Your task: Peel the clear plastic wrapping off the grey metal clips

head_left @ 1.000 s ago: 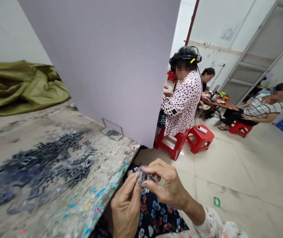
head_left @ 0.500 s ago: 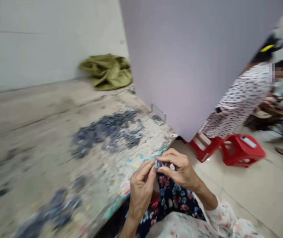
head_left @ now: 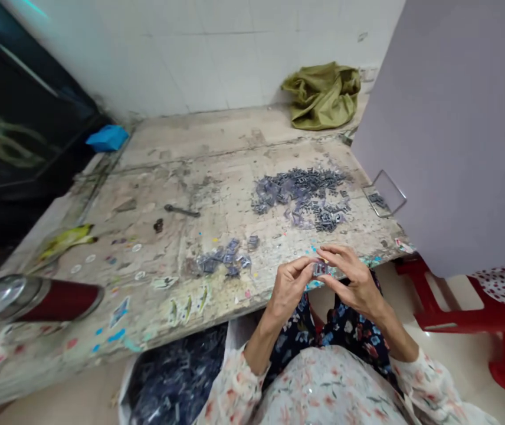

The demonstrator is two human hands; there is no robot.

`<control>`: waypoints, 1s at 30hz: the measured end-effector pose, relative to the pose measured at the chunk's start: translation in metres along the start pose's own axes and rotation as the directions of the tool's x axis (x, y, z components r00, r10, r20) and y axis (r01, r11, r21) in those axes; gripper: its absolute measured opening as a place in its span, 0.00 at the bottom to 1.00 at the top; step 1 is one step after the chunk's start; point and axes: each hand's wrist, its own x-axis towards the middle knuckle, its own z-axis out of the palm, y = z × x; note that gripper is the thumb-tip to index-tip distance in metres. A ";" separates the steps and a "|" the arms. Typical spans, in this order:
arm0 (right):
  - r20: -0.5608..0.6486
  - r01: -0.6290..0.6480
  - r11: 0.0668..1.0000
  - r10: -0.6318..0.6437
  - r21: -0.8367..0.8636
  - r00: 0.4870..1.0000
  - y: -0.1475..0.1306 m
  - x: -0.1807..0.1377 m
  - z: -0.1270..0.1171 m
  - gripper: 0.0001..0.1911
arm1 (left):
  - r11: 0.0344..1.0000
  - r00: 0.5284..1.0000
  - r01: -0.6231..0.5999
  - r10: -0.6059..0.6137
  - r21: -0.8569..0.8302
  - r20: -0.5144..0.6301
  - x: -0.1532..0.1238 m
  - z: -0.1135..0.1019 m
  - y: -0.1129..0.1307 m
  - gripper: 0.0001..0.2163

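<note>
Paint-spotted table against the wall; pale panel standing at its right end. White-rimmed bin below, dark bits inside. Olive cloth crumpled by the wall, grey heap nearer, red flask lying far left. Left hand narrowed, pinching one end of a clear-and-grey piece; right hand holds it too, thumb below, fingers above, just off the table's front edge, above the lap.
</note>
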 end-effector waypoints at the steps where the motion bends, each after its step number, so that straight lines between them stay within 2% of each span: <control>1: 0.035 0.014 1.000 -0.015 0.014 0.999 0.003 0.000 0.000 0.26 | 1.000 1.000 -0.004 0.004 0.005 -0.005 0.000 0.000 -0.002 0.13; 5: 0.093 0.019 0.992 -0.030 0.121 0.995 0.014 -0.003 -0.002 0.24 | 0.996 1.000 -0.026 0.027 0.083 -0.010 0.002 0.003 -0.012 0.13; 10: 0.021 -0.012 0.980 0.008 0.197 1.000 0.021 -0.008 0.001 0.22 | 0.990 0.999 -0.048 0.048 0.131 0.003 0.007 0.008 -0.019 0.12; 14: -0.019 0.001 0.982 0.003 0.190 1.000 0.023 -0.008 0.003 0.22 | 0.987 0.999 -0.037 0.041 0.157 -0.027 0.007 0.012 -0.019 0.14; 21: 0.011 0.054 0.984 -0.057 0.171 0.998 0.029 0.002 0.004 0.23 | 0.988 0.995 -0.014 0.029 0.156 -0.092 0.008 0.010 -0.020 0.17; 28: 0.036 0.037 0.989 -0.042 0.145 0.998 0.038 0.007 0.018 0.20 | 0.999 0.990 0.026 -0.021 0.031 -0.136 0.014 0.003 -0.035 0.15; 30: 0.033 0.051 0.992 -0.055 0.112 0.998 0.043 0.008 0.022 0.20 | 0.999 0.986 0.001 0.006 0.047 -0.167 0.016 0.001 -0.040 0.14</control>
